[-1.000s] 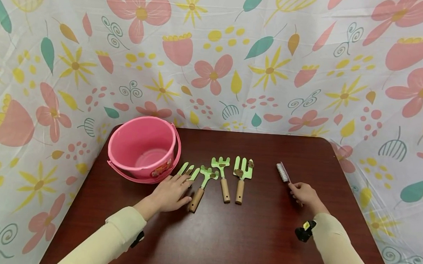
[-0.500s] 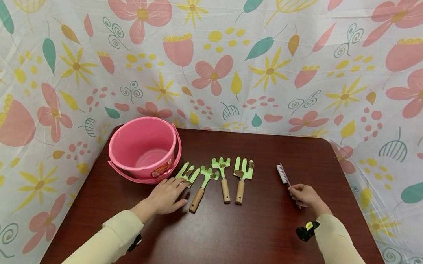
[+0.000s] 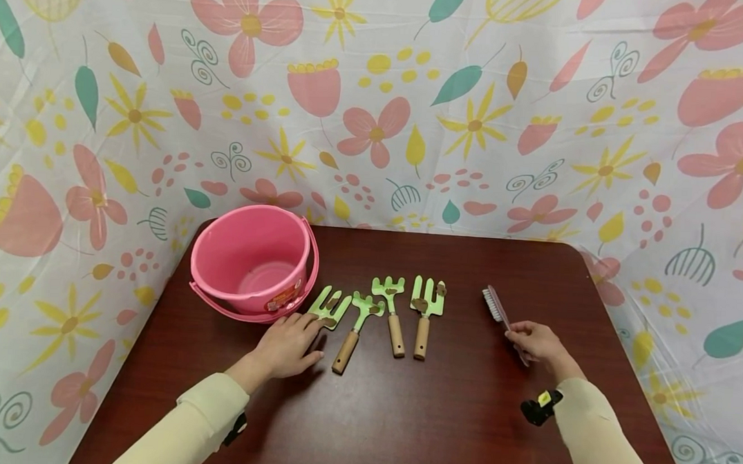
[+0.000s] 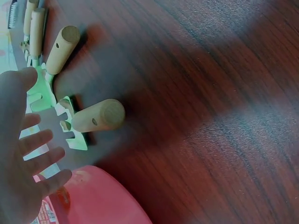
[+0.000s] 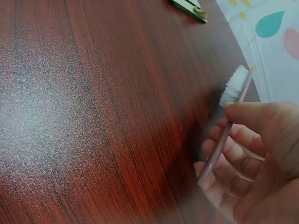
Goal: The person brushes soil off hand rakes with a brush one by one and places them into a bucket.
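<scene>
My right hand [image 3: 537,343] pinches a small brush [image 3: 494,305] with a pinkish handle and white bristles. In the right wrist view the thumb and fingers hold that handle, bristles facing left. My left hand [image 3: 282,346] is over the wooden handle of a green garden hand fork [image 3: 332,308], fingers extended and relaxed. The left wrist view shows the fork's handle [image 4: 100,115] apart from the spread fingers. Beside it lie a green hand rake [image 3: 359,321], a second rake [image 3: 394,323] and another hand fork [image 3: 426,314]. Brown patches mark their heads.
A pink bucket [image 3: 211,253] stands at the back left, close behind the left hand, its handle lowered around the front. The dark wooden table [image 3: 438,415] meets a flower-patterned cloth [image 3: 373,184] along its back and sides.
My left hand has drawn slightly back and left, uncovering more of the leftmost fork's head. The right hand has turned the brush a little, and its bristle end has shifted slightly left.
</scene>
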The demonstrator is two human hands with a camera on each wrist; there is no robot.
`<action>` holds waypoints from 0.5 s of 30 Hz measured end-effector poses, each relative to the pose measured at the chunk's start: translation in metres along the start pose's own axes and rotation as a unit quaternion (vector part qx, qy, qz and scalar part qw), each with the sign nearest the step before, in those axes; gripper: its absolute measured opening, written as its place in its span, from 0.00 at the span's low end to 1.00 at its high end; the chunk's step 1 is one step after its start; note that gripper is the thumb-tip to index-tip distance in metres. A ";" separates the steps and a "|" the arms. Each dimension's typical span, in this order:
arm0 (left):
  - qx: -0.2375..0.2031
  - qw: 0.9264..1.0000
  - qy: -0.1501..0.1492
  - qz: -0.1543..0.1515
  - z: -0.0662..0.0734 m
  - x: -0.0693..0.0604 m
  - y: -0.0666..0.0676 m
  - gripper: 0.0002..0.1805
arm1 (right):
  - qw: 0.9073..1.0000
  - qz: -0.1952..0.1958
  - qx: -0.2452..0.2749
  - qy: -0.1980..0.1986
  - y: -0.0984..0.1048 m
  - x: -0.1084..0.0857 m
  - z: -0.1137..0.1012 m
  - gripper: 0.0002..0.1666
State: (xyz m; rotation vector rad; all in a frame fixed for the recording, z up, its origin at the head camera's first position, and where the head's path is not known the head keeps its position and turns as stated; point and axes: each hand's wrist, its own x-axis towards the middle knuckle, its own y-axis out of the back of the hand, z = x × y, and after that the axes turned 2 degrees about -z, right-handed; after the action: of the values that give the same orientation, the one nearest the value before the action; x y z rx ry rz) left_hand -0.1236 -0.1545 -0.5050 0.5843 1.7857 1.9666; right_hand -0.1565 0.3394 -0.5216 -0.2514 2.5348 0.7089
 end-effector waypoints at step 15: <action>0.005 0.997 0.081 -0.013 -0.006 -0.004 -0.010 0.38 | 0.969 0.115 -0.199 0.087 0.004 -0.008 -0.006 0.23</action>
State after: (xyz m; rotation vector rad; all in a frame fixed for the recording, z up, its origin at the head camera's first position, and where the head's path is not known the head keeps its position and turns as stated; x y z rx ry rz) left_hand -0.1233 -0.1613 -0.5156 0.4122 1.8901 2.0383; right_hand -0.1531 0.3397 -0.5109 -0.1592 2.5895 1.3450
